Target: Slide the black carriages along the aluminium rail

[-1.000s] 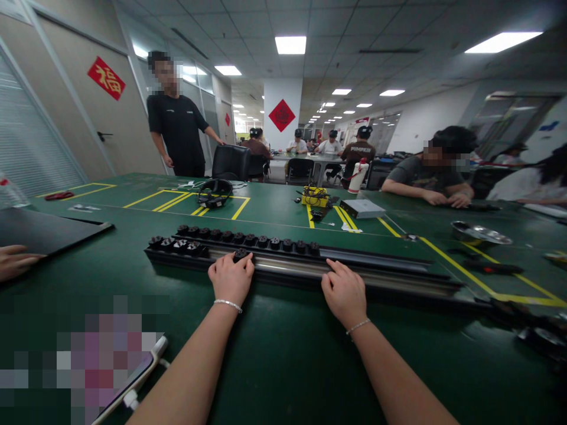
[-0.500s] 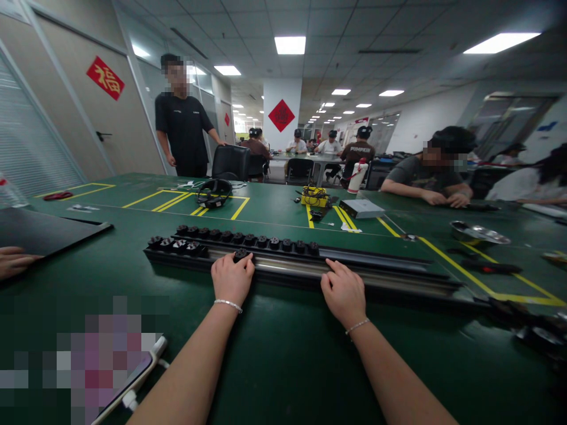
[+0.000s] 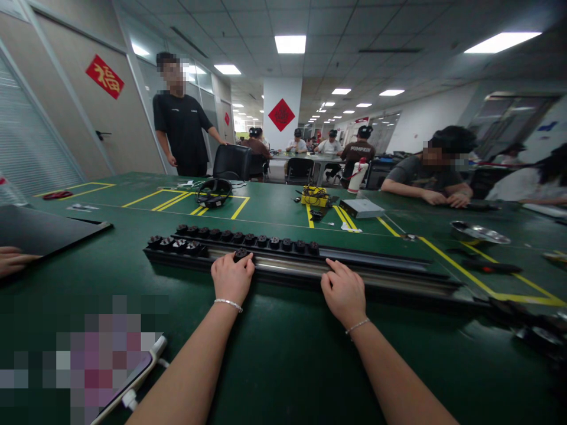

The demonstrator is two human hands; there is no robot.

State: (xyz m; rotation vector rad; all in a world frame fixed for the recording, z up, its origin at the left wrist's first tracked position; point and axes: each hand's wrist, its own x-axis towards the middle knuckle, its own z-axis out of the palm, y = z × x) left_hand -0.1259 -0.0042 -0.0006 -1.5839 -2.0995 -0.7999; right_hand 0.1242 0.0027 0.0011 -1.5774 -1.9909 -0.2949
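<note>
A long black rail (image 3: 292, 267) with a shiny metal channel lies across the table in front of me. My left hand (image 3: 233, 276) is closed around a small black round socket module (image 3: 240, 254) seated in that channel, fingers on both sides of it. Farther right, my right hand (image 3: 343, 289) grips the same rail, its index finger laid over the top and the thumb by the near side. Several socket modules (image 3: 179, 245) sit at the rail's left end. Directly behind, a second black rail (image 3: 376, 258) carries a row of similar modules (image 3: 262, 241).
At lower left lies a phone (image 3: 133, 378) with a cable. Another person's hand (image 3: 15, 261) rests by a dark panel (image 3: 53, 236). Beyond the rails are a headset (image 3: 214, 193), a yellow box with cables (image 3: 315, 196), a grey box (image 3: 362, 208) and a metal bowl (image 3: 479, 232).
Both my hands and the rails stay where they were. The standing person behind the table has shifted slightly to the left.
</note>
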